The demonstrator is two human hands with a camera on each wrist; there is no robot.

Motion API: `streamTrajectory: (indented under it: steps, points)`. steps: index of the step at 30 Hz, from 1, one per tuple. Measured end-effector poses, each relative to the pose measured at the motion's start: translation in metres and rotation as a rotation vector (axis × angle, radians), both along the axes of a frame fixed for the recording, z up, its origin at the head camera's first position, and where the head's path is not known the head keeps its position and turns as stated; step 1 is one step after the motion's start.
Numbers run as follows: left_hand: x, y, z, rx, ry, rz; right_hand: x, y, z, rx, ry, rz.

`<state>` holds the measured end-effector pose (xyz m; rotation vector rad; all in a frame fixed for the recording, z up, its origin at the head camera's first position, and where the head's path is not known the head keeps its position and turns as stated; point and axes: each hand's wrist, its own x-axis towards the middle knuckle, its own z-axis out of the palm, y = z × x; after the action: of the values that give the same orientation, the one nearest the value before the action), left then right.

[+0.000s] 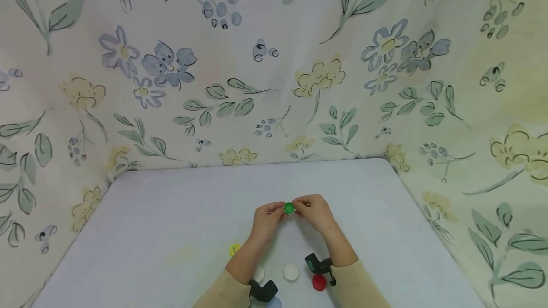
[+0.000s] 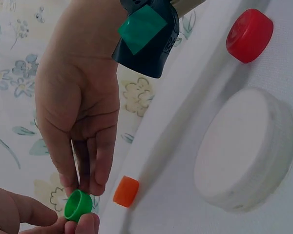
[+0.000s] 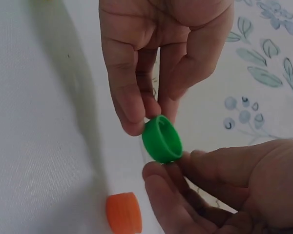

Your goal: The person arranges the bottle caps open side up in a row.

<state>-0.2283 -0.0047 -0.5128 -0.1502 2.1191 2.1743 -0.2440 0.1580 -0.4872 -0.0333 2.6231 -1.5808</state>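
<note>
A small green bottle cap (image 1: 289, 208) is held up between both hands above the white table, its hollow side showing. My left hand (image 1: 266, 223) pinches it from the left with fingertips and thumb. From the other side, my right hand (image 1: 316, 213) grips its rim between thumb and fingers. In the right wrist view the green cap (image 3: 161, 140) tilts, with fingertips of both hands at its edges. An orange cap (image 3: 124, 213) lies on the table below the hands; they hide it in the head view.
Nearer the body are a white lid (image 1: 291, 272), a red cap (image 1: 318, 283) and a second white lid (image 1: 259, 274) partly behind the left forearm. A yellow cap (image 1: 234, 250) lies left of that arm. Part of a blue disc (image 1: 274, 302) shows at the bottom. Floral cloth (image 1: 274, 84) hangs behind the table.
</note>
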Motion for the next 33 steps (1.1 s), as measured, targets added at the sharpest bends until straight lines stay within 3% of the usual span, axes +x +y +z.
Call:
streamTrajectory:
  steps: [4,11,21,28,33]
  points:
    - [-0.001,0.002,-0.002,-0.037,-0.029,-0.009,0.001,0.000,0.000,0.035,-0.023,0.033]
    - [-0.002,0.000,-0.005,-0.095,-0.058,-0.031,0.006,-0.001,0.003,0.175,0.009,0.111]
    - [-0.002,-0.001,-0.003,-0.128,-0.060,-0.047,0.009,-0.001,0.006,0.189,-0.026,0.172]
    - [0.002,-0.001,0.005,-0.160,-0.060,-0.082,0.012,0.001,0.008,0.223,-0.037,0.202]
    - [0.004,-0.004,0.007,-0.217,-0.052,-0.080,0.013,0.003,0.014,0.217,-0.024,0.173]
